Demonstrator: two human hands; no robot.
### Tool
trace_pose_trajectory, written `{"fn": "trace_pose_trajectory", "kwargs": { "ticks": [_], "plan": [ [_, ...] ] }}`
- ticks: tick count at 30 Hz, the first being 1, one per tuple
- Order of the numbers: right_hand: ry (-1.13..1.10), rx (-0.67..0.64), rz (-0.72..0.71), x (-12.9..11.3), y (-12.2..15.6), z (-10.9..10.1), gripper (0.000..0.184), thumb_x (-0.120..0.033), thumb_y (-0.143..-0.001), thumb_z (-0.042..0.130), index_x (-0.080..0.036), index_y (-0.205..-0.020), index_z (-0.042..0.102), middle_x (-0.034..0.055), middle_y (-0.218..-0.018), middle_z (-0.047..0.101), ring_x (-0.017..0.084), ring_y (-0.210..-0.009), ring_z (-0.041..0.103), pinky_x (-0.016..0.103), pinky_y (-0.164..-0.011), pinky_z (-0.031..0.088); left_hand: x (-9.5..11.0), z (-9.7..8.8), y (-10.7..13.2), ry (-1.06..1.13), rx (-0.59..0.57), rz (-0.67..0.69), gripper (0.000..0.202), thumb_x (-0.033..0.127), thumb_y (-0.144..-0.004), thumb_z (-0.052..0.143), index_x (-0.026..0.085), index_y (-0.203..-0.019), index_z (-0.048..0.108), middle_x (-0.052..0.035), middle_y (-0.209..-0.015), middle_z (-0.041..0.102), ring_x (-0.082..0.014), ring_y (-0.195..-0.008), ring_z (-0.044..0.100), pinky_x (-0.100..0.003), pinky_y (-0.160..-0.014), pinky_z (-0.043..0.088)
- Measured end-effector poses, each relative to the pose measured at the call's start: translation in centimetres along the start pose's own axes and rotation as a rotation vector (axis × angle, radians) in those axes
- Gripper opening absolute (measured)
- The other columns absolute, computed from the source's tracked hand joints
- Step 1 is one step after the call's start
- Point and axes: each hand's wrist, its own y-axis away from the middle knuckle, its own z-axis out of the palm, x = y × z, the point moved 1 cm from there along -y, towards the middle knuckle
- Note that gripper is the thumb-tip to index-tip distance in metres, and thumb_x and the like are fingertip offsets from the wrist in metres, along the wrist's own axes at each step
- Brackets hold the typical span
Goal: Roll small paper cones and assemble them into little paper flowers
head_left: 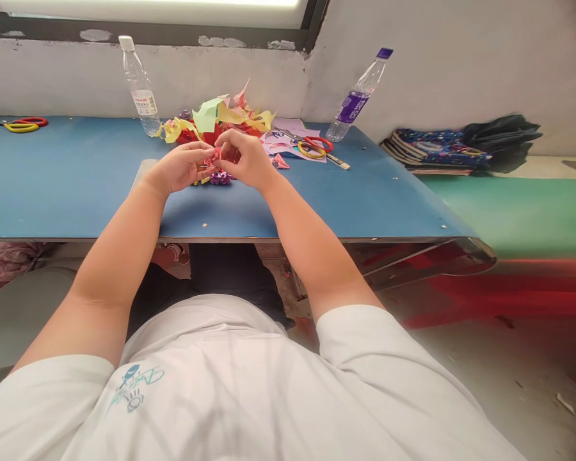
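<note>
Pinching together over the blue table (77, 186), left hand (182, 168) and right hand (244, 160) both grip a small pink paper piece (216, 154) between their fingertips. Just beneath them lies a purple paper flower (220, 178); beyond, a scrap pile (216, 118); right, scissors (314, 147).

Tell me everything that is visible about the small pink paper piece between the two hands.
The pink paper piece is small and looks like thin craft paper, folded or curled; its exact shape is too small to tell. It is held just above the blue table, pinched between the fingertips of the left hand and the right hand, which hide most of it. Right below it a purple curled paper piece lies on the table, and the heap of coloured paper scraps lies behind it.
</note>
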Motion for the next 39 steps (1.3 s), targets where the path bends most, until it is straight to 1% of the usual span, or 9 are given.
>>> {"fn": "trace_pose_trajectory", "kwargs": {
  "ticks": [4, 7, 14, 20, 25, 28, 34, 37, 39],
  "plan": [
    [0.068, -0.007, -0.022, -0.2, -0.1, 0.1, 0.046, -0.075, -0.122, 0.079, -0.029, -0.122, 0.075, -0.0005, -0.089, 0.068, 0.025, -0.09, 0.069, 0.046, -0.101, 0.071, -0.1, 0.1, 0.0, 0.011, 0.007, 0.001, 0.033, 0.035, -0.098, 0.115, 0.023, -0.096, 0.085, -0.0051, -0.101, 0.089, -0.0221, -0.102, 0.091, -0.039, -0.116, 0.074],
    [0.097, 0.014, -0.014, -0.5, -0.1, 0.3, 0.042, -0.07, -0.124, 0.073, -0.029, -0.119, 0.075, 0.0009, -0.09, 0.069, 0.026, -0.091, 0.07, 0.048, -0.105, 0.07, -0.1, 0.1, 0.0, 0.026, 0.012, 0.012, 0.032, 0.032, -0.098, 0.114, 0.022, -0.095, 0.083, -0.0046, -0.103, 0.089, -0.0213, -0.105, 0.091, -0.038, -0.118, 0.075],
    [0.082, 0.086, -0.063, -1.0, -0.3, 0.9, 0.036, -0.061, -0.126, 0.069, -0.029, -0.112, 0.073, 0.0052, -0.108, 0.072, 0.027, -0.104, 0.073, 0.047, -0.106, 0.072, 0.0, 0.1, 0.1, 0.019, 0.026, 0.014, 0.034, 0.025, -0.091, 0.112, 0.024, -0.091, 0.078, -0.0009, -0.094, 0.083, -0.0205, -0.101, 0.09, -0.039, -0.117, 0.075],
    [0.145, 0.058, -0.092, 0.9, -0.4, 1.7, 0.024, -0.049, -0.127, 0.066, -0.028, -0.117, 0.07, 0.0069, -0.116, 0.073, 0.027, -0.112, 0.072, 0.048, -0.11, 0.07, 0.1, 0.3, 0.0, 0.032, 0.028, -0.014, 0.037, 0.029, -0.088, 0.114, 0.024, -0.093, 0.077, -0.0026, -0.097, 0.087, -0.0216, -0.103, 0.091, -0.037, -0.115, 0.076],
    [0.167, 0.063, -0.187, 2.5, -0.5, 2.3, 0.022, -0.042, -0.129, 0.058, -0.026, -0.118, 0.069, 0.0066, -0.118, 0.072, 0.026, -0.11, 0.071, 0.047, -0.108, 0.067, 0.5, 1.1, 0.5, 0.04, 0.075, -0.024, 0.038, 0.021, -0.087, 0.111, 0.022, -0.09, 0.074, -0.0024, -0.094, 0.085, -0.0191, -0.1, 0.091, -0.034, -0.115, 0.076],
    [0.15, 0.056, -0.162, 2.7, -0.6, 2.2, 0.022, -0.043, -0.129, 0.062, -0.027, -0.117, 0.071, 0.0068, -0.117, 0.074, 0.026, -0.11, 0.072, 0.048, -0.109, 0.068, 0.4, 1.0, 0.5, 0.037, 0.082, -0.017, 0.036, 0.02, -0.09, 0.109, 0.022, -0.09, 0.074, -0.0021, -0.092, 0.084, -0.0192, -0.099, 0.09, -0.034, -0.113, 0.076],
    [0.098, 0.024, -0.07, 3.4, -0.7, 1.5, 0.032, -0.056, -0.124, 0.083, -0.028, -0.112, 0.072, 0.0067, -0.114, 0.078, 0.029, -0.112, 0.074, 0.051, -0.111, 0.072, -0.3, 0.4, 0.0, -0.013, 0.063, -0.017, 0.029, 0.026, -0.099, 0.106, 0.022, -0.097, 0.077, -0.0034, -0.097, 0.085, -0.0227, -0.108, 0.093, -0.039, -0.117, 0.076],
    [0.106, 0.036, -0.027, 3.4, -0.7, 1.4, 0.037, -0.059, -0.122, 0.088, -0.029, -0.11, 0.07, 0.0061, -0.11, 0.078, 0.029, -0.109, 0.075, 0.052, -0.111, 0.073, -0.3, 0.4, -0.1, -0.023, 0.07, -0.015, 0.027, 0.023, -0.096, 0.105, 0.025, -0.108, 0.081, -0.0024, -0.104, 0.088, -0.0238, -0.114, 0.094, -0.04, -0.119, 0.075],
    [0.104, 0.044, 0.005, 3.2, -0.6, 1.5, 0.04, -0.061, -0.12, 0.09, -0.029, -0.111, 0.068, 0.0055, -0.108, 0.077, 0.029, -0.105, 0.075, 0.053, -0.109, 0.073, -0.2, 0.5, -0.1, -0.025, 0.062, -0.014, 0.034, 0.021, -0.094, 0.103, 0.028, -0.12, 0.083, -0.0018, -0.109, 0.09, -0.0245, -0.117, 0.094, -0.042, -0.119, 0.075]
  ]
}}
